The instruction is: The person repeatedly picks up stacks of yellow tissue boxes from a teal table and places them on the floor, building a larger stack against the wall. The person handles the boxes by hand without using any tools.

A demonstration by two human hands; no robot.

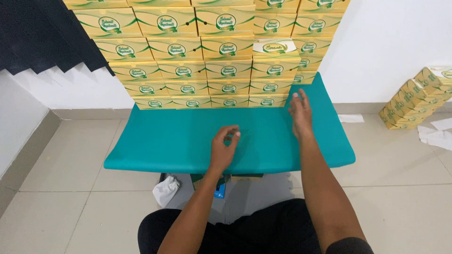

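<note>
Hands are seen from the head camera over a teal mat (179, 141) that fills the middle of the frame. The left hand (223, 148) is held just below the centre, its fingers curled inward so that thumb and fingertips almost meet; nothing can be made out between them, and whether the mat is touched cannot be told. The right hand (300, 115) is stretched further up and to the right of centre, fingers loosely spread and empty, its fingertips held just in front of the lowest row of a wall of boxes (212, 56).

The wall of yellow and green cartons is stacked in neat rows across the upper middle of the frame, resting on the far edge of the mat. One carton with a white top (274, 47) is set among them, right of centre near the top. A second, smaller pile of the same cartons (414, 96) is seen at the right edge, on the tiled floor, with loose white paper sheets (435, 136) lying beside it. A crumpled white cloth (165, 189) is found under the mat's near edge, lower left of centre, beside a small blue object. Dark fabric is hung in the upper left corner.
</note>
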